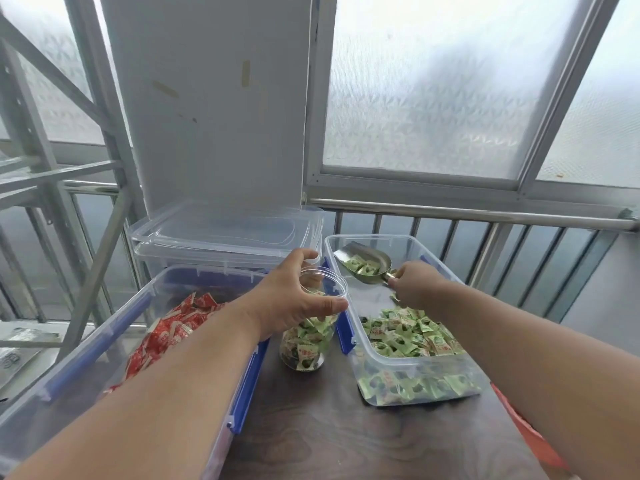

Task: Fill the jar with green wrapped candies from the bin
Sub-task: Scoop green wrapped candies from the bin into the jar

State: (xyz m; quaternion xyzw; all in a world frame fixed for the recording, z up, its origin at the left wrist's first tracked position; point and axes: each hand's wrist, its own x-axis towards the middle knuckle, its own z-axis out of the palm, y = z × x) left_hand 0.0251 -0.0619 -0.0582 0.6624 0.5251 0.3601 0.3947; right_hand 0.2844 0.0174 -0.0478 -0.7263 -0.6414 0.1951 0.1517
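A clear plastic jar stands on the dark table between two bins, roughly half full of green wrapped candies. My left hand grips the jar near its open rim. To the right, a clear bin holds a heap of green wrapped candies. My right hand holds the handle of a metal scoop above the far end of that bin. A few green candies lie in the scoop, which sits just right of the jar's mouth.
A clear bin with blue clips on the left holds red wrapped candies. Stacked clear lids and a container sit behind it. A metal railing and frosted windows run along the back. A metal rack stands at left.
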